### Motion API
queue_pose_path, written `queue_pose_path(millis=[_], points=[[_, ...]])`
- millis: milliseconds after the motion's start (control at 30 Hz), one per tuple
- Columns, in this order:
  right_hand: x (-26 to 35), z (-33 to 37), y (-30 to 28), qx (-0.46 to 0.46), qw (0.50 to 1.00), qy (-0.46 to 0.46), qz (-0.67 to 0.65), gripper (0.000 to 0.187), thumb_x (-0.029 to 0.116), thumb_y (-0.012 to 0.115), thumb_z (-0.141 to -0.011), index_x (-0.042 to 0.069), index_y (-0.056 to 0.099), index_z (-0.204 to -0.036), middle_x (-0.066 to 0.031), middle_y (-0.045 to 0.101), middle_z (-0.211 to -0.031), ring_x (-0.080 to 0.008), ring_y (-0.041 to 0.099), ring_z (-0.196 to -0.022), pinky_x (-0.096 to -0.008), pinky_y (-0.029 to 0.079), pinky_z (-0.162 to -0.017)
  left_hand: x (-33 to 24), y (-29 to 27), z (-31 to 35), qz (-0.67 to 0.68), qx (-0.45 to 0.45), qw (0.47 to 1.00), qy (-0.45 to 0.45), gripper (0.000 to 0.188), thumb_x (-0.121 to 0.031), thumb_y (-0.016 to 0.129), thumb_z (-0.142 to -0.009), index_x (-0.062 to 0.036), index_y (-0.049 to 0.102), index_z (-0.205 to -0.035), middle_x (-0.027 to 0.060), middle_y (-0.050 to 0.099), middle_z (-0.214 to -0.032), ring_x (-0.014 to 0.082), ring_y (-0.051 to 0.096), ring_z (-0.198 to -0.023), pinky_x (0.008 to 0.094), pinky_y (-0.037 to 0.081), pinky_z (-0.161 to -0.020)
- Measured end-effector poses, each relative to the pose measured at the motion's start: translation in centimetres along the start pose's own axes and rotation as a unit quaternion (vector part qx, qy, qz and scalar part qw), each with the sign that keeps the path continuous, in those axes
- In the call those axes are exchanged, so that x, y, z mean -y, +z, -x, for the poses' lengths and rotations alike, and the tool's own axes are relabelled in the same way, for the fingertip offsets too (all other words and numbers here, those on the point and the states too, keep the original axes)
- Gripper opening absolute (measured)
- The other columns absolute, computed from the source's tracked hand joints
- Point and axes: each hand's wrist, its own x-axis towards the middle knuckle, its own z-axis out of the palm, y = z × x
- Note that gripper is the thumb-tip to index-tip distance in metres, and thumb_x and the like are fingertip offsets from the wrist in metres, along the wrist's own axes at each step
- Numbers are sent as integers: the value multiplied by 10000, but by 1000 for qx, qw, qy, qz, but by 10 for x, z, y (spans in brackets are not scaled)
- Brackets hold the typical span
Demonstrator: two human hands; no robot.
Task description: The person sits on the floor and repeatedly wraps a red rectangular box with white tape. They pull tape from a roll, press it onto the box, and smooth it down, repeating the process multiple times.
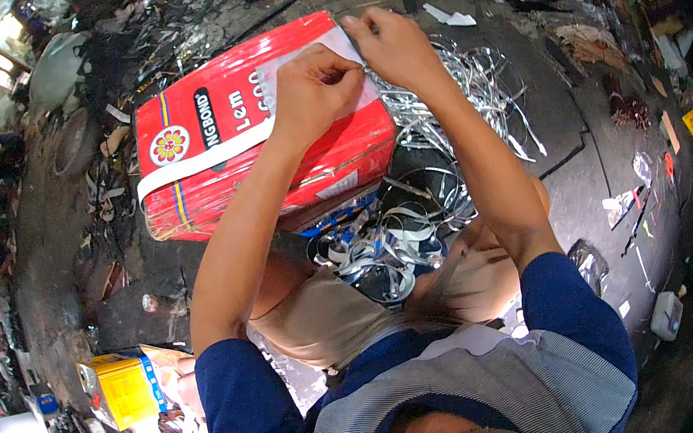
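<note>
A red box-shaped container [304, 165], with a flower emblem and printed lettering, lies in front of me. A flat white strip [206, 160] runs across its top from the left edge and passes out of sight under my left forearm. Over the container's right part, my left hand [315, 88] is closed, thumb and fingertips pinched together; what they hold, if anything, is too small to make out. Beside it, my right hand [389, 44] curls its fingers at the container's far right corner. Whatever is in those fingers is hidden.
Tangled silvery strips [470, 84] lie right of the container, and another heap of looped strips [381, 243] lies between my knees. A yellow box [123, 390] stands at lower left. Scraps litter the dark floor [555, 187]. Several people appear at far left.
</note>
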Motion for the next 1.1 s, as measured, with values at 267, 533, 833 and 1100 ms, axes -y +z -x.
queue_pose_path(millis=[267, 533, 833, 1100], points=[[-51, 25, 47, -5, 982, 96, -162, 335, 239, 542, -922, -56, 679, -837, -282, 667, -884, -435, 657, -852, -468, 498, -760, -2, 1, 3, -5, 23, 996, -81, 70, -61, 743, -787, -20, 753, -843, 30, 703, -787, 62, 627, -705, 220, 497, -636], [-211, 102, 184, 53, 970, 206, -121, 329, 250, 541, -920, -43, 674, -853, -295, 658, -917, -474, 630, -896, -523, 484, -784, -4, -2, 2, -21, 22, 998, -54, 60, -57, 743, -787, -19, 753, -833, 37, 713, -795, 68, 637, -706, 216, 503, -625], [-300, 175, 224, 165, 938, 291, 94, 240, 172, 577, -863, -28, 680, -948, -266, 691, -1002, -444, 667, -965, -529, 527, -854, 0, 6, -5, 30, 5, 998, -52, 49, -37, 743, -765, -18, 749, -810, 46, 678, -769, 100, 631, -644, 232, 500, -591], [-287, 186, 211, 190, 906, 365, 99, 530, 405, 571, -931, -87, 577, -1127, -335, 651, -1103, -471, 642, -1060, -531, 525, -895, -3, 1, -4, -45, 12, 999, 6, 68, -22, 736, -786, -23, 758, -850, 53, 673, -799, 93, 625, -642, 219, 494, -572]])
